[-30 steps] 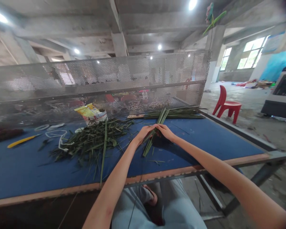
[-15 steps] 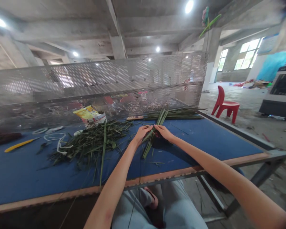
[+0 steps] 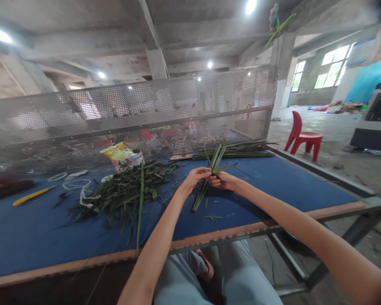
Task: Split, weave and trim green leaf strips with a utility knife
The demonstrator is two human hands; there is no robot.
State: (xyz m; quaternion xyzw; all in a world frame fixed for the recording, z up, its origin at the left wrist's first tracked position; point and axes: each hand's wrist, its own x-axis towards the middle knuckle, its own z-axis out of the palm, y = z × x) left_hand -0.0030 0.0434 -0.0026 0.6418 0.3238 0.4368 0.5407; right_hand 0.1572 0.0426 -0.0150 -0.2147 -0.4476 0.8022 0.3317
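Note:
Both hands meet over the blue tabletop, closed around crossing green leaf strips [image 3: 200, 197]. My left hand [image 3: 199, 176] pinches the strips near their crossing from the left. From the right, my right hand [image 3: 224, 180] grips the same crossing, its fingers curled beneath. Strips fan out above the hands, others hang down toward the table's front, and one points right past my right hand. The exact crossing is partly hidden by my fingers. To the left lies a heap of loose cut leaves [image 3: 123, 190], with one long strip [image 3: 141, 207] reaching the table's front edge.
Behind the hands lie a bundle of long leaves [image 3: 241, 151] and a wooden-handled tool [image 3: 181, 157]. A yellow cutter [image 3: 33, 196], white cord [image 3: 82, 192] and yellow-white bag [image 3: 123, 156] are on the left. A perforated metal screen [image 3: 178, 110] borders the back; a red chair [image 3: 306, 135] stands right.
Both hands have shifted slightly right, and my right hand has turned so its fingers curl underneath. A strip now points out to the right above it. The view has moved a little.

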